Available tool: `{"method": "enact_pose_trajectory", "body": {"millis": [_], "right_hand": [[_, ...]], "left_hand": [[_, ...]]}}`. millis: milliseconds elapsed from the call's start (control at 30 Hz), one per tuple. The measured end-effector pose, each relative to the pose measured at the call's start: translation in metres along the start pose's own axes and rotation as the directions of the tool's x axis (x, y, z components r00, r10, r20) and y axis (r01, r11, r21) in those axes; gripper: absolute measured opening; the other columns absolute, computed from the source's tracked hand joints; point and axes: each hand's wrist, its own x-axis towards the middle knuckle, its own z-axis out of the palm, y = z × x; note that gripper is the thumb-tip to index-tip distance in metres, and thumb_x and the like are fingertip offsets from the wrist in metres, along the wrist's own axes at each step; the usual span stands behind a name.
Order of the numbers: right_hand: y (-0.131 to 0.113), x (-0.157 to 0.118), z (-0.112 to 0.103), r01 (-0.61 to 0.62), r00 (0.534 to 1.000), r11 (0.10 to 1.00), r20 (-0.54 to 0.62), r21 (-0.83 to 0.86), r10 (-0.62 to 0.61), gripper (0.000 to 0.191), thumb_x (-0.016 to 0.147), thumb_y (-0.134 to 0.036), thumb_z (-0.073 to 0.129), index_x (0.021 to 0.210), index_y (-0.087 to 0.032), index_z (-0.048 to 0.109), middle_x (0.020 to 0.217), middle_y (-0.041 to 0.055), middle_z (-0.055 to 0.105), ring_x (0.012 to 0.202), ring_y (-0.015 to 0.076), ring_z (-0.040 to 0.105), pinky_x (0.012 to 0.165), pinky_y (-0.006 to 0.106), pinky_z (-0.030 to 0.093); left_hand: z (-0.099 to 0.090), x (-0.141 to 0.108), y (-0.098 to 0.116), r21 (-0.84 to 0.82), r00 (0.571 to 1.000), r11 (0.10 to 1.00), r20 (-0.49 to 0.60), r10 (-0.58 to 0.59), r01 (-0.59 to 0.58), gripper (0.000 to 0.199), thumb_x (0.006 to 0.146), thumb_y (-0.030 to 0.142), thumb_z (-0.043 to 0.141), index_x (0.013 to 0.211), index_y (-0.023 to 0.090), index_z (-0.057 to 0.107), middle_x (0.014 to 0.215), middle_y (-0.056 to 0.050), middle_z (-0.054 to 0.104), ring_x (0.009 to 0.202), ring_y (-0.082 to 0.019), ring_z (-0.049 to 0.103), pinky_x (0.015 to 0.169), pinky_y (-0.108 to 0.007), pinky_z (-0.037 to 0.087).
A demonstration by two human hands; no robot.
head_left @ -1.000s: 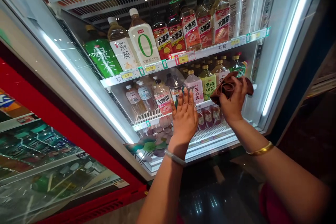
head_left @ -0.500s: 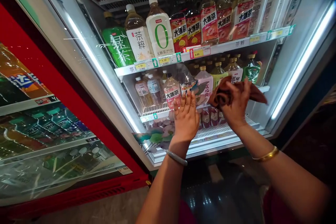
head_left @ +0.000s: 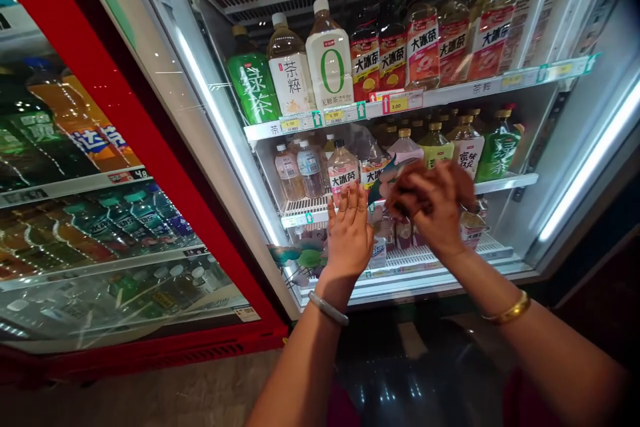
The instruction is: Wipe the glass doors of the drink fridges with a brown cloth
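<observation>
My left hand [head_left: 349, 235] lies flat against the glass door of a lit drinks cooler [head_left: 400, 285], fingers stretched upward, holding nothing. To its right, my right hand [head_left: 440, 213] is closed on a bunched brown cloth [head_left: 413, 190], blurred by motion, in front of the middle shelf. Leaf decorations [head_left: 300, 253] show on the glass beside my left hand. Behind the glass, a peach-labelled bottle [head_left: 343, 167] stands just above my left fingertips.
A red-framed cooler [head_left: 200, 233] with bottles stands on the left. The lit cooler's upper shelf edge [head_left: 445, 95] carries price tags under large tea bottles. A green bottle [head_left: 499, 147] stands at the middle shelf's right. Tiled floor [head_left: 200, 390] shows below.
My right hand has moved left with the brown cloth, closer to my left hand. My left hand stays flat on the glass. The view has shifted, showing more of the red-framed cooler.
</observation>
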Motion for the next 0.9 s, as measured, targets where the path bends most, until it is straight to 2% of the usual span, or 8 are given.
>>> {"method": "enact_pose_trajectory", "body": {"millis": [67, 133, 233, 400, 533, 600, 733, 900], "right_hand": [[0.004, 0.019, -0.003, -0.132, 0.980, 0.991, -0.155, -0.034, 0.126, 0.059, 0.094, -0.026, 0.063, 0.152, -0.029, 0.050, 0.173, 0.0110, 0.025, 0.160, 0.0338, 0.029, 0.128, 0.063, 0.033], [-0.007, 0.030, 0.000, -0.117, 0.982, 0.990, -0.155, -0.077, 0.104, 0.065, 0.093, -0.021, 0.061, 0.156, -0.029, 0.045, 0.174, 0.0107, 0.023, 0.163, 0.0348, 0.018, 0.130, 0.067, 0.024], [-0.038, 0.021, 0.014, 0.113, 0.993, 0.991, 0.039, -0.065, -0.110, 0.069, 0.091, -0.011, 0.059, 0.156, -0.029, 0.045, 0.174, 0.0088, 0.025, 0.165, 0.0344, 0.006, 0.130, 0.067, 0.027], [-0.040, -0.009, 0.023, 0.441, 0.861, 0.890, 0.224, 0.119, -0.457, 0.056, 0.094, -0.014, 0.062, 0.147, -0.030, 0.054, 0.163, 0.0086, 0.045, 0.161, 0.0327, 0.027, 0.124, 0.060, 0.044], [-0.011, 0.005, 0.011, 0.162, 0.984, 0.987, -0.072, 0.003, -0.161, 0.055, 0.093, -0.021, 0.067, 0.145, -0.035, 0.057, 0.168, 0.0082, 0.036, 0.159, 0.0363, 0.031, 0.127, 0.062, 0.037], [-0.012, 0.014, 0.010, -0.025, 0.987, 0.999, -0.162, -0.021, 0.022, 0.060, 0.093, -0.021, 0.065, 0.149, -0.034, 0.053, 0.171, 0.0104, 0.029, 0.160, 0.0383, 0.027, 0.128, 0.066, 0.031], [-0.045, 0.005, 0.023, 0.129, 0.991, 0.992, 0.032, -0.015, -0.128, 0.067, 0.089, -0.014, 0.065, 0.151, -0.032, 0.050, 0.173, 0.0093, 0.028, 0.163, 0.0392, 0.017, 0.126, 0.070, 0.032], [-0.060, -0.019, 0.033, 0.441, 0.816, 0.884, 0.339, 0.159, -0.468, 0.055, 0.092, -0.013, 0.061, 0.144, -0.030, 0.058, 0.162, 0.0079, 0.048, 0.151, 0.0294, 0.047, 0.117, 0.052, 0.053]], "left_hand": [[-0.001, 0.000, -0.001, -0.003, 1.000, 1.000, -0.006, -0.026, 0.026, 0.083, 0.099, 0.012, 0.043, 0.170, 0.020, 0.001, 0.176, -0.011, 0.016, 0.164, -0.026, 0.010, 0.135, -0.058, 0.010], [-0.001, 0.001, -0.001, -0.002, 0.999, 0.999, -0.009, -0.042, 0.042, 0.082, 0.099, 0.013, 0.042, 0.170, 0.019, 0.002, 0.176, -0.011, 0.017, 0.164, -0.026, 0.009, 0.135, -0.059, 0.012], [0.000, -0.001, -0.002, 0.019, 0.999, 0.999, -0.008, -0.037, 0.037, 0.078, 0.101, 0.014, 0.041, 0.170, 0.017, 0.004, 0.175, -0.012, 0.019, 0.164, -0.026, 0.009, 0.135, -0.059, 0.013], [-0.003, -0.006, -0.011, 0.039, 0.999, 0.999, -0.015, -0.028, 0.029, 0.077, 0.103, 0.017, 0.043, 0.170, 0.016, 0.005, 0.175, -0.013, 0.022, 0.164, -0.026, 0.009, 0.135, -0.058, 0.014], [-0.008, -0.008, -0.019, 0.054, 0.998, 0.997, -0.025, -0.053, 0.054, 0.083, 0.101, 0.014, 0.044, 0.170, 0.018, -0.001, 0.175, -0.012, 0.017, 0.164, -0.026, 0.008, 0.135, -0.059, 0.015], [-0.009, -0.009, -0.023, 0.068, 0.997, 0.995, -0.032, -0.070, 0.072, 0.083, 0.101, 0.014, 0.044, 0.170, 0.019, -0.003, 0.176, -0.012, 0.015, 0.164, -0.026, 0.007, 0.134, -0.060, 0.016], [-0.004, -0.014, -0.028, 0.076, 0.994, 0.993, -0.063, -0.090, 0.095, 0.081, 0.103, 0.017, 0.044, 0.170, 0.020, -0.002, 0.176, -0.013, 0.015, 0.164, -0.026, 0.007, 0.134, -0.060, 0.017], [-0.002, -0.026, -0.034, 0.075, 0.997, 0.994, -0.024, -0.077, 0.079, 0.081, 0.102, 0.017, 0.045, 0.170, 0.019, -0.001, 0.175, -0.013, 0.017, 0.164, -0.026, 0.011, 0.135, -0.057, 0.016]]}}
